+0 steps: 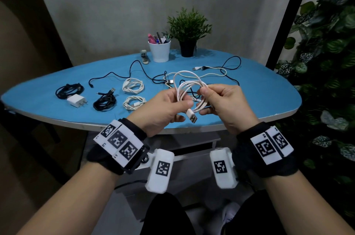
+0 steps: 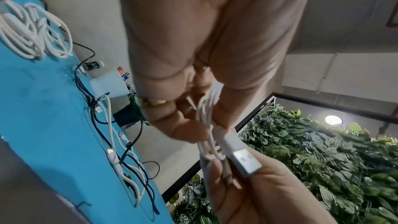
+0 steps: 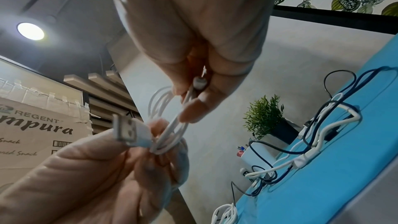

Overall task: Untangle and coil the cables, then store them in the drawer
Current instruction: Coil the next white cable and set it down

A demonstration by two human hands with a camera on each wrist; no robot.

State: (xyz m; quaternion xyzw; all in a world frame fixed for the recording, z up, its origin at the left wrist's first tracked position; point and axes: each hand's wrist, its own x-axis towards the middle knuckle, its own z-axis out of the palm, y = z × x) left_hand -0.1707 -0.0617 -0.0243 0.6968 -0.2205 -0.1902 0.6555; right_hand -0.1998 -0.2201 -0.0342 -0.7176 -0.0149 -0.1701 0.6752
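Above the blue table's (image 1: pixel 240 106) front edge, both hands hold a white cable (image 1: pixel 189 85) wound into several loops. My left hand (image 1: pixel 182 107) pinches the bundle at its lower side, where the USB plug (image 1: pixel 192 117) sticks out toward me. My right hand (image 1: pixel 206 101) pinches the right side of the loops. In the left wrist view the left hand (image 2: pixel 200 118) grips the strands just above the plug (image 2: pixel 243 159). In the right wrist view the right hand (image 3: pixel 193 91) holds the small connector end (image 3: pixel 199 83) against the loops. A loose tangle of black and white cables (image 1: pixel 201 75) lies behind.
Two black coils (image 1: pixel 69 89) (image 1: pixel 104 101), two white coils (image 1: pixel 133 85) (image 1: pixel 133 102) and a white charger (image 1: pixel 76 100) lie on the left of the table. A pen cup (image 1: pixel 159 51), stapler (image 1: pixel 143 57) and potted plant (image 1: pixel 188 31) stand at the back. A white drawer unit (image 1: pixel 192 148) sits below.
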